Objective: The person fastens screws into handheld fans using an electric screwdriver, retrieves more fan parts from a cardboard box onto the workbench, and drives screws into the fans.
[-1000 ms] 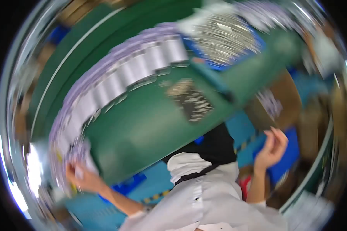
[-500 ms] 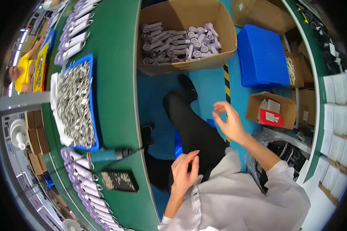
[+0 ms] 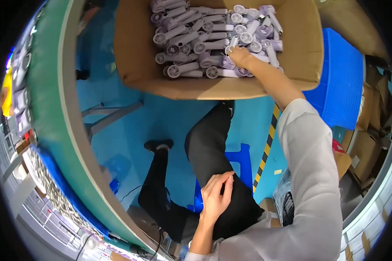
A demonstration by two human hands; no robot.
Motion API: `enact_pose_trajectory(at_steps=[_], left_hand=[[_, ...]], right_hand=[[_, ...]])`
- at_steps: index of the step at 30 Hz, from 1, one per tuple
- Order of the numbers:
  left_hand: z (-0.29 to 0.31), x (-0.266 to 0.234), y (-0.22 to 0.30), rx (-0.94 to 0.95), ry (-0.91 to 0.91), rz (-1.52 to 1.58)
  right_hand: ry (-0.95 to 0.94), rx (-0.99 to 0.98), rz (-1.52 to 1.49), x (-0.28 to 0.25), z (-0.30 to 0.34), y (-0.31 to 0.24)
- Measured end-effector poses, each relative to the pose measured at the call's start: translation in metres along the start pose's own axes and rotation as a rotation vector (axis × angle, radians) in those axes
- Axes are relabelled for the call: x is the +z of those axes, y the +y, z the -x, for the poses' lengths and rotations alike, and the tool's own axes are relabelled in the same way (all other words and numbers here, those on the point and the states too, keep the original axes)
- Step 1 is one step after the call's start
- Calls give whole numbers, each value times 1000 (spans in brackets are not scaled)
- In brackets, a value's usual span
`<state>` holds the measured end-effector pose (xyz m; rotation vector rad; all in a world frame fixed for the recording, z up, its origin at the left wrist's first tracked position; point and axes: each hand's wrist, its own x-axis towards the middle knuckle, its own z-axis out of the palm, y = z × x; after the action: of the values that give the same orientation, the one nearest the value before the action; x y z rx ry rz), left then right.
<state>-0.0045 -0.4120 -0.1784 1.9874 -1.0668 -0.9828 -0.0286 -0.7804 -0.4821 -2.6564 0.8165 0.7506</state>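
Right hand (image 3: 241, 57), in the head view, is hanging inside the cardboard box (image 3: 196, 90), with its forearm crossing over the box's near wall. Its fingertips are meeting one of the pale purple handheld fans (image 3: 185, 69); whether they are gripping it I cannot tell, since the hand itself is covering the contact. The fans are lying heaped inside the box, those toward its left side pointing mostly the same way, those toward its right side facing more mixed ways. On the near side of the box, the left hand (image 3: 216, 195) is hovering over the person's black trousers (image 3: 207, 152), holding nothing, its fingers lying together and its thumb standing a little apart. Between the box and the person, a blue stool (image 3: 245, 163) is showing beside the leg. A striped tape (image 3: 265, 152) is running along the floor from the box's near right corner. Right of the box, a blue crate (image 3: 342, 78) is standing close by. Left of the box, the green table (image 3: 52, 100) is bearing a blue tray (image 3: 67, 191) of metal pieces.
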Motion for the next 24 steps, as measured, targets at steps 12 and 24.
enact_pose_trajectory(at_steps=[12, 24], left_hand=[[-58, -5, -11, -108, -46, 155], [-170, 15, -8, -329, 139, 1002]], right_hand=[[136, -192, 540, 83, -82, 35], [478, -225, -992, -126, 130, -87]])
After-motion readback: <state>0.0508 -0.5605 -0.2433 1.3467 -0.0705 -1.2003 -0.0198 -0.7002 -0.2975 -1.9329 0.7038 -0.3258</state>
